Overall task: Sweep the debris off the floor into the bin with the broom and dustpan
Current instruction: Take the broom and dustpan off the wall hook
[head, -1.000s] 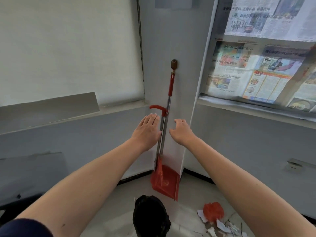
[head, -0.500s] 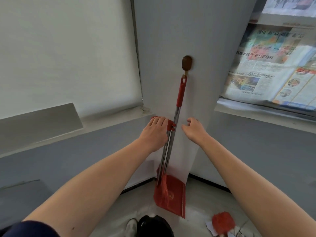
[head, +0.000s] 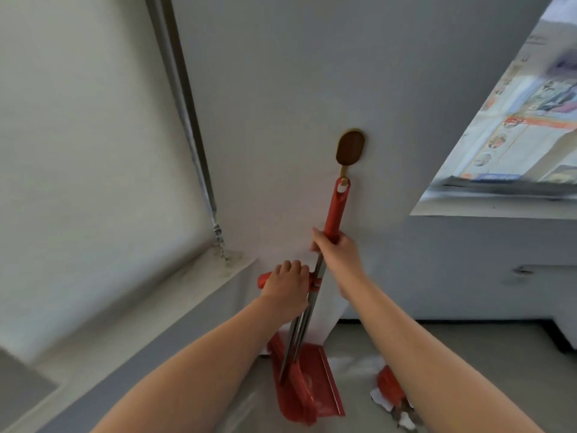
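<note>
The right hand [head: 335, 250] grips the hook-hung broom handle [head: 335, 207] while the left hand [head: 288, 284] clasps the dustpan handle [head: 264, 279], likely to unhook both.

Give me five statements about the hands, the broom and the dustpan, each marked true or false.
1. The right hand grips the broom handle near the base of its red grip. True.
2. The left hand hangs free. False: it is closed on the dustpan handle.
3. The broom handle's top loop is on the wall hook. True.
4. The dustpan is blue. False: it is red.
5. The debris lies in the dustpan. False: it lies on the floor, right of it.
</note>
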The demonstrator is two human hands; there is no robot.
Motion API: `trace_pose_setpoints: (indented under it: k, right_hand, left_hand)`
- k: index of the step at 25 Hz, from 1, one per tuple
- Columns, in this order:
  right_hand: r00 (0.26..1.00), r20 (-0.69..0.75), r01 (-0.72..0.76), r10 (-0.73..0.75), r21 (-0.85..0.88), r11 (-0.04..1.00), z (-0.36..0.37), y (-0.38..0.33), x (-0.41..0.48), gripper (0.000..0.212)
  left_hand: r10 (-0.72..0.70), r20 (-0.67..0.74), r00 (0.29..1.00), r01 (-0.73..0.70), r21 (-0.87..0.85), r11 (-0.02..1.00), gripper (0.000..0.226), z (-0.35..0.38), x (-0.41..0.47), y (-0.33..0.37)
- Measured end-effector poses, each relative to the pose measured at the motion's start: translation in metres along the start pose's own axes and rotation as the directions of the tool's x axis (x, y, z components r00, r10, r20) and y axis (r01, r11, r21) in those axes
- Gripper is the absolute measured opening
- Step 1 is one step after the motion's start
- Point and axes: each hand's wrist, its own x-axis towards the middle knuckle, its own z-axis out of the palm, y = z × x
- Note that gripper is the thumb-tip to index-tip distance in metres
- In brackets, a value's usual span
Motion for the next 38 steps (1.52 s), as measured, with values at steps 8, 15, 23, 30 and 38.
trace_pose_setpoints:
  k: [8, 15, 23, 30, 38]
  right_hand:
    - [0.983, -0.133, -0.1, 0.127, 0.194, 0.976, 0.011, -0.016, -0.003, 0.024]
    - [0.977, -0.182, 0.154, -0.109, 0.256, 0.954, -0.054, -0.039, -0.012, 0.034]
    - [0.883, -0.465, 0.242, -0.059, 0.344, 0.907, -0.223, -0.018, 0.0, 0.027]
    - [0.967, -0.177, 0.244, -0.185, 0.417, 0.876, -0.284, 0.035, -0.046, 0.033]
    - [0.948, 0.17, 0.222, -0.27, 0.255, 0.941, -0.374, 0.111, -0.122, 0.036]
  left_hand:
    - [0.076, 0.312, 0.947, 0.038, -0.344, 0.938, 0.04, -0.007, 0.037, -0.004]
    - [0.145, 0.146, 0.979, -0.071, -0.42, 0.905, 0.043, -0.051, 0.037, 0.053]
    - [0.19, 0.024, 0.981, -0.18, -0.233, 0.956, 0.051, -0.063, 0.028, 0.133]
    - [-0.08, -0.111, 0.991, 0.039, -0.329, 0.943, 0.059, 0.0, -0.035, 0.199]
    - [-0.247, -0.153, 0.957, 0.169, -0.397, 0.902, 0.06, 0.006, -0.066, 0.286]
